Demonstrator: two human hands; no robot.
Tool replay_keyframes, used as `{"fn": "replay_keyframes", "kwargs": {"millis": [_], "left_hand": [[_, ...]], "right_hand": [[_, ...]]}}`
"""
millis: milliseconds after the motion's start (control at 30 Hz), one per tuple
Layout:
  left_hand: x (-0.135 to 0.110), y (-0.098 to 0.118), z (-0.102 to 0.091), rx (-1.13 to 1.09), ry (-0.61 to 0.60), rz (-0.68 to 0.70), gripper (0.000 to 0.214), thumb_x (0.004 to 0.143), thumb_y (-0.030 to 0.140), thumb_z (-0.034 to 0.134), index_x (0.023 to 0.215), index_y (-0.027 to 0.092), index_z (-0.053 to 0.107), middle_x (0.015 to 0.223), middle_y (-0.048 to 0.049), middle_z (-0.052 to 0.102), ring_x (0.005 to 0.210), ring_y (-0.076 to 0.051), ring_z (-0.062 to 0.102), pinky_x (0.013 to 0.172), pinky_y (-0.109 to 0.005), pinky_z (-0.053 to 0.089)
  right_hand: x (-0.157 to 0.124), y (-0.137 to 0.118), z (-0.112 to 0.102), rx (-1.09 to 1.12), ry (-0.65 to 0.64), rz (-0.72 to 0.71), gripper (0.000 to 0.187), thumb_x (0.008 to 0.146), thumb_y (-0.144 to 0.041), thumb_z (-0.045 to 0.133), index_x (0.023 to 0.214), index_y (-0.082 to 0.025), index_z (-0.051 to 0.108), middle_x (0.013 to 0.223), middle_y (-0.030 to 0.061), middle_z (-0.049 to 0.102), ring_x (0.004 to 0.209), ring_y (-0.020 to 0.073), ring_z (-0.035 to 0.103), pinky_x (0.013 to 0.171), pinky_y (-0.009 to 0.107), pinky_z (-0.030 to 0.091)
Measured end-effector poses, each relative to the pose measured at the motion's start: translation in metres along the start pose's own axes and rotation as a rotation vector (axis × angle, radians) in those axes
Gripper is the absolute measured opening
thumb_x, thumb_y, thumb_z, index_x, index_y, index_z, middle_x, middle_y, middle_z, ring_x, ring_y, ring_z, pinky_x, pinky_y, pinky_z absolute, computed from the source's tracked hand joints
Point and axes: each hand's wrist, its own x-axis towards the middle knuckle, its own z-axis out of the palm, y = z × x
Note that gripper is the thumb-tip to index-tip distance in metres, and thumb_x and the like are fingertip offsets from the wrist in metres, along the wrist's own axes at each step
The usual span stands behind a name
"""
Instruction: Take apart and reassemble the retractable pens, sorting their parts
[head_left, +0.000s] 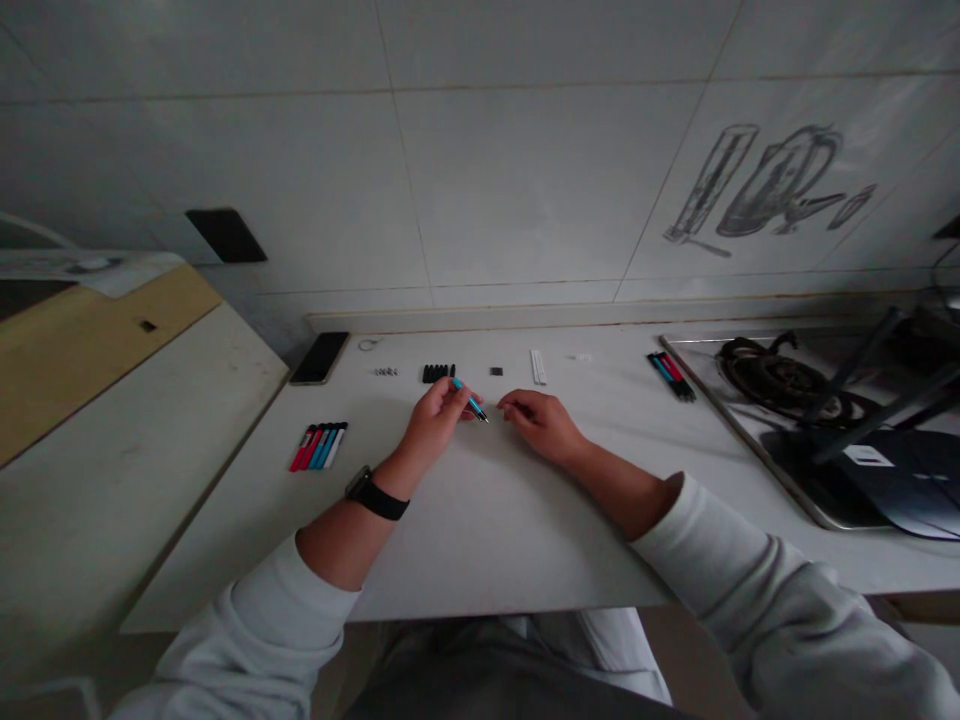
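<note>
My left hand (435, 412) is closed round a slim blue pen barrel (469, 398) with a pointed tip angled down to the right. Just right of that tip, my right hand (541, 420) has its fingers curled together over the table; whatever they pinch, if anything, is too small to make out. Behind the hands lie a row of short black pen parts (438, 374), a small black piece (496, 371) and thin white sticks (538, 367). Small silvery pieces (386, 372) sit farther left, and tiny clear pieces (580, 357) farther right.
Red, blue and white barrels (319, 447) lie side by side at left. A phone (320, 358) and a small ring (367, 345) are at the back left. Several coloured pens (671, 376) lie by the gas stove (795, 385) at right. A tiled wall (517, 200) stands behind.
</note>
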Motion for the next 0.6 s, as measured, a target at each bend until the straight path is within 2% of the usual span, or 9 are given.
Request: {"fn": "replay_keyframes", "kwargs": {"millis": [67, 167, 267, 333, 400, 600], "left_hand": [[-0.001, 0.001, -0.001, 0.042, -0.035, 0.025, 0.042, 0.091, 0.060, 0.066, 0.095, 0.019, 0.056, 0.091, -0.0056, 0.072, 0.080, -0.017, 0.069, 0.076, -0.031, 0.060], [-0.003, 0.002, -0.002, 0.109, -0.075, 0.069, 0.042, 0.093, 0.060, 0.063, 0.103, 0.019, 0.058, 0.089, -0.0051, 0.071, 0.079, -0.016, 0.069, 0.074, -0.030, 0.060], [-0.004, 0.001, -0.002, 0.129, -0.112, 0.072, 0.042, 0.095, 0.059, 0.060, 0.109, 0.019, 0.059, 0.091, -0.0056, 0.069, 0.081, -0.016, 0.068, 0.073, -0.029, 0.059], [-0.005, -0.001, -0.002, 0.149, -0.152, 0.063, 0.040, 0.097, 0.057, 0.059, 0.111, 0.019, 0.060, 0.090, -0.0054, 0.069, 0.081, -0.016, 0.067, 0.075, -0.029, 0.058], [-0.005, -0.004, -0.001, 0.184, -0.188, 0.063, 0.038, 0.098, 0.054, 0.058, 0.113, 0.019, 0.062, 0.090, -0.0051, 0.069, 0.082, -0.016, 0.066, 0.078, -0.029, 0.057], [-0.006, -0.005, -0.002, 0.246, -0.220, 0.064, 0.035, 0.100, 0.050, 0.055, 0.116, 0.020, 0.064, 0.091, -0.0051, 0.070, 0.081, -0.015, 0.065, 0.079, -0.028, 0.055]], "right_hand": [[0.008, 0.015, -0.016, -0.080, 0.119, 0.024, 0.021, 0.094, -0.030, 0.056, 0.101, -0.021, 0.074, 0.088, 0.0040, 0.074, 0.070, 0.0152, 0.062, 0.069, 0.027, 0.047], [0.020, 0.048, -0.054, -0.242, 0.364, 0.081, 0.024, 0.092, -0.029, 0.055, 0.104, -0.020, 0.073, 0.097, 0.0076, 0.075, 0.076, 0.0183, 0.064, 0.076, 0.031, 0.050], [0.025, 0.088, -0.096, -0.397, 0.489, 0.212, 0.031, 0.087, -0.025, 0.054, 0.112, -0.018, 0.071, 0.099, 0.0101, 0.074, 0.081, 0.0214, 0.066, 0.081, 0.035, 0.050], [0.024, 0.111, -0.114, -0.461, 0.486, 0.340, 0.037, 0.084, -0.021, 0.054, 0.117, -0.017, 0.070, 0.101, 0.0110, 0.074, 0.081, 0.0218, 0.065, 0.082, 0.035, 0.050], [0.022, 0.127, -0.123, -0.495, 0.410, 0.416, 0.040, 0.080, -0.019, 0.056, 0.117, -0.016, 0.070, 0.103, 0.0107, 0.074, 0.084, 0.0217, 0.064, 0.084, 0.035, 0.049], [0.026, 0.139, -0.121, -0.574, 0.275, 0.434, 0.034, 0.081, -0.026, 0.063, 0.113, -0.019, 0.074, 0.103, 0.0079, 0.073, 0.087, 0.0203, 0.064, 0.086, 0.032, 0.048]]}}
